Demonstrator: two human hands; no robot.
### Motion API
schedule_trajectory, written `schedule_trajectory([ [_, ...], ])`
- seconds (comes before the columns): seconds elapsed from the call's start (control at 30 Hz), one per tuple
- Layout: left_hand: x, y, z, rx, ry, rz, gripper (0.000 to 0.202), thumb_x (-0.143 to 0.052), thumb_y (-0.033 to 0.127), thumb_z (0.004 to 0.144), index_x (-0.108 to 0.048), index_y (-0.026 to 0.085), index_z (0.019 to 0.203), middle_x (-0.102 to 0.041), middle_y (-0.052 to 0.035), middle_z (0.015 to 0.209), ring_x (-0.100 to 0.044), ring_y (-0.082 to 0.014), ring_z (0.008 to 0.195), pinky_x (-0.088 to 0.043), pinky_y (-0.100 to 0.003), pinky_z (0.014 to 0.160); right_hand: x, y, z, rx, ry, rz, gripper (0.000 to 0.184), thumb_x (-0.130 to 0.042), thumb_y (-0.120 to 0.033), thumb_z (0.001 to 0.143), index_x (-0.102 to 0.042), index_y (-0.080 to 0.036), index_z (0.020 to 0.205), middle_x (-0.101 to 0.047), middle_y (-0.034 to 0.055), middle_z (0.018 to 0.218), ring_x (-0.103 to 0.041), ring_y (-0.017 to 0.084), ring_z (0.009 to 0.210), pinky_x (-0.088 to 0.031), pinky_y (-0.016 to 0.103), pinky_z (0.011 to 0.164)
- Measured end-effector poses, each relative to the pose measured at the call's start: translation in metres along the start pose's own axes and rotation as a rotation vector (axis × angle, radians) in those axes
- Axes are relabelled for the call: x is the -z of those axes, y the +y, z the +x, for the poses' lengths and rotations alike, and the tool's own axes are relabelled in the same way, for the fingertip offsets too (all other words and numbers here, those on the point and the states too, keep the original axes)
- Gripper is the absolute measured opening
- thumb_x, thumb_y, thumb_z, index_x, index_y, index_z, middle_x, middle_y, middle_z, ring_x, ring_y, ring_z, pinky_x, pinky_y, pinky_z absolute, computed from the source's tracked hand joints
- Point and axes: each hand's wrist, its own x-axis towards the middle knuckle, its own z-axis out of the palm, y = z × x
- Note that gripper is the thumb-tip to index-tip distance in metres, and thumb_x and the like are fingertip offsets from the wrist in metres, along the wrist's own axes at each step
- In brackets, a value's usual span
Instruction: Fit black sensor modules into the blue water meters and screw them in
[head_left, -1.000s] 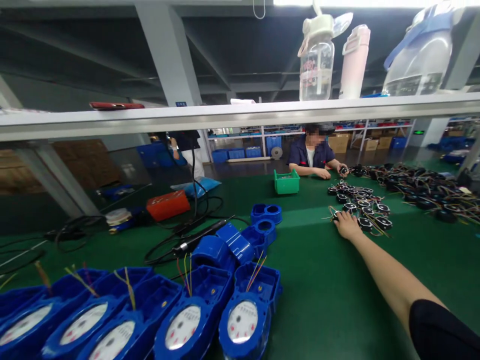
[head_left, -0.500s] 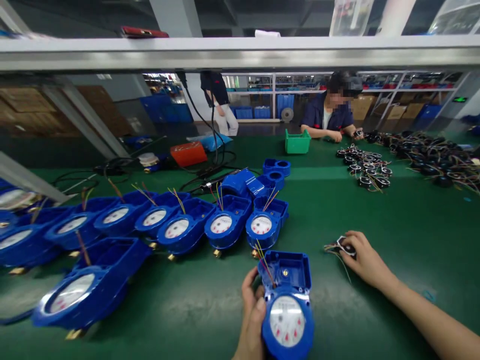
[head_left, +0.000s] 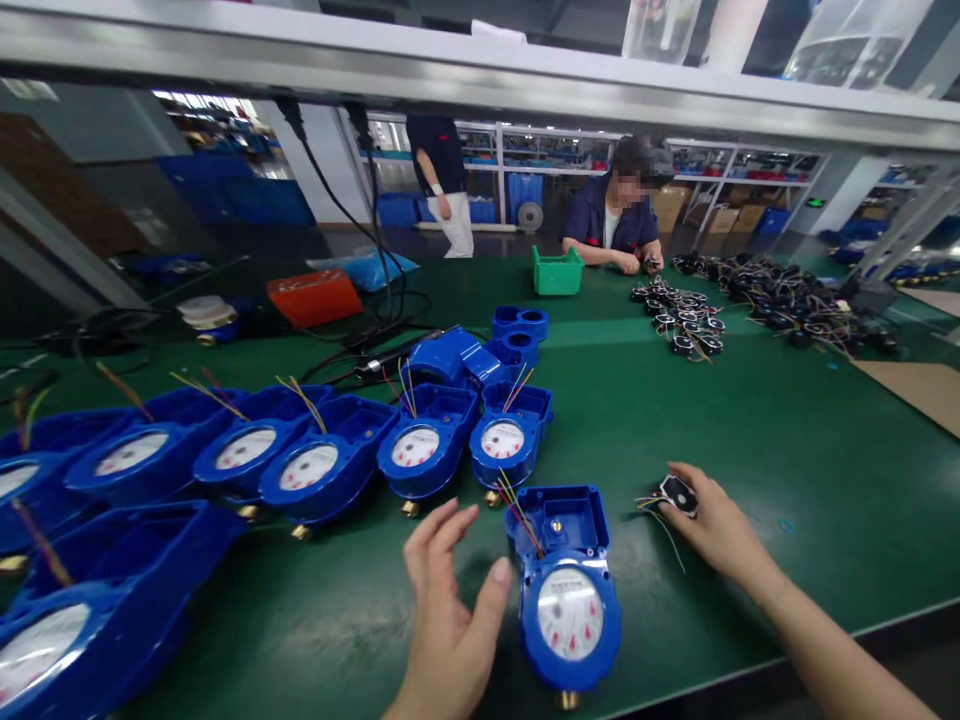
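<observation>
Directly before me a blue water meter [head_left: 571,618] lies face up on the green table, with a round white dial, a brass fitting at its near end and coloured wires rising from its open box section. My left hand [head_left: 454,610] is just left of it, fingers spread, holding nothing and apart from the housing. Off to the right, my right hand [head_left: 709,520] grips a small black module [head_left: 678,494] with a white edge; its thin coloured wires hang out to the left, just above or on the table.
More blue water meters [head_left: 309,466] stand in a row at left. Behind them are blue covers [head_left: 450,356], black cables and an orange box [head_left: 313,298]. A green bin [head_left: 557,272] and piles of wired black modules [head_left: 686,320] lie farther back, near a seated co-worker [head_left: 615,215]. A shelf crosses overhead.
My left hand has let go of the water meter and moved left, its fingers opening. The right hand keeps hold of the black module, now turned to show its face. My view has swung right.
</observation>
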Motion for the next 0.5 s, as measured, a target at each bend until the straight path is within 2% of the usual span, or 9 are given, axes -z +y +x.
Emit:
schedule_trajectory([
  [0.07, 0.014, 0.012, 0.014, -0.097, -0.105, 0.088, 0.037, -0.054, 0.034, 0.085, -0.045, 0.029, 0.12, -0.034, -0.0059, 0.131, -0.038, -0.024, 0.122, -0.036, -0.045, 0.101, 0.004, -0.005, -0.001, -0.008, -0.025, 0.011, 0.047, -0.052, -0.035, 0.083, -0.042, -0.02, 0.127, -0.058, 0.0096, 0.114, -0.055, 0.026, 0.106, -0.045, 0.041, 0.091],
  [0.13, 0.025, 0.028, 0.023, -0.218, -0.134, 0.165, 0.031, -0.054, 0.027, 0.085, -0.049, 0.029, 0.116, -0.039, -0.0045, 0.126, -0.042, -0.0204, 0.117, -0.04, -0.038, 0.097, 0.015, -0.018, -0.002, -0.012, -0.026, 0.028, 0.046, -0.051, -0.035, 0.083, -0.043, -0.021, 0.127, -0.057, 0.01, 0.115, -0.055, 0.026, 0.106, -0.045, 0.043, 0.091],
  [0.2, 0.03, 0.046, 0.029, -0.414, -0.095, 0.226, 0.033, -0.058, 0.019, 0.082, -0.051, 0.027, 0.114, -0.043, -0.0039, 0.122, -0.046, -0.0184, 0.113, -0.04, -0.033, 0.096, 0.034, -0.042, -0.005, 0.011, -0.003, 0.05, 0.048, -0.053, -0.037, 0.083, -0.042, -0.023, 0.127, -0.055, 0.0089, 0.119, -0.055, 0.026, 0.107, -0.044, 0.043, 0.092],
  [0.27, 0.028, 0.065, 0.032, -0.549, -0.139, 0.219, 0.041, -0.061, 0.019, 0.079, -0.049, 0.025, 0.118, -0.046, -0.005, 0.121, -0.047, -0.0189, 0.11, -0.041, -0.032, 0.095, 0.056, -0.075, -0.009, 0.08, 0.019, 0.071, 0.049, -0.057, -0.038, 0.082, -0.041, -0.027, 0.127, -0.054, 0.0056, 0.122, -0.054, 0.023, 0.109, -0.045, 0.04, 0.093],
  [0.33, 0.021, 0.08, 0.035, -0.518, -0.297, 0.155, 0.055, -0.065, 0.03, 0.078, -0.04, 0.022, 0.126, -0.05, -0.0077, 0.121, -0.049, -0.0207, 0.109, -0.043, -0.033, 0.091, 0.073, -0.111, -0.012, 0.192, 0.018, 0.102, 0.049, -0.059, -0.034, 0.082, -0.04, -0.029, 0.126, -0.055, 0.002, 0.121, -0.054, 0.019, 0.109, -0.045, 0.034, 0.093],
  [0.4, 0.012, 0.09, 0.038, -0.384, -0.462, 0.095, 0.057, -0.066, 0.041, 0.077, -0.041, 0.02, 0.124, -0.054, -0.0079, 0.115, -0.052, -0.021, 0.104, -0.046, -0.032, 0.086, 0.082, -0.143, -0.014, 0.285, -0.002, 0.142, 0.046, -0.058, -0.027, 0.083, -0.04, -0.03, 0.125, -0.056, 0.0001, 0.118, -0.054, 0.016, 0.109, -0.045, 0.029, 0.092],
  [0.5, 0.006, 0.094, 0.041, -0.226, -0.547, 0.01, 0.016, -0.055, 0.036, 0.086, -0.054, 0.021, 0.093, -0.059, -0.0032, 0.098, -0.054, -0.0173, 0.092, -0.044, -0.029, 0.079, 0.08, -0.17, -0.016, 0.354, -0.029, 0.178, 0.047, -0.058, -0.02, 0.082, -0.039, -0.029, 0.124, -0.057, 0.0005, 0.116, -0.053, 0.015, 0.107, -0.046, 0.028, 0.091],
])
